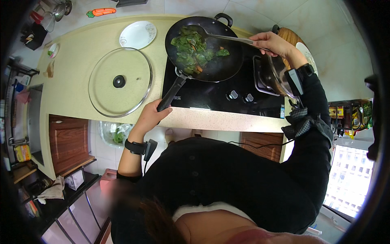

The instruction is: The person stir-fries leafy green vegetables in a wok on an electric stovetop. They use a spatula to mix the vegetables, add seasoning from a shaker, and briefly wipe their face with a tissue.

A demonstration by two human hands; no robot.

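My left hand (152,115) grips the black handle (172,94) of a dark wok (227,65) on the gas hob. In my right hand (271,44) is the metal handle of a ladle or spatula (228,37), whose head reaches into the wok's upper left and is partly hidden among the food. Wilted leafy greens (192,50) with small orange-brown pieces lie mostly in the left half of the pan. A single leaf (222,52) sits apart, right of the heap. The wok's small loop handle (225,19) points toward the back wall.
Left of the hob, a glass lid (105,88) with a black knob lies on the counter (71,70), by a white plate (138,35). A lidded pot (275,74) stands at the hob's right, below my right forearm. Two knobs (233,95) line the hob's front.
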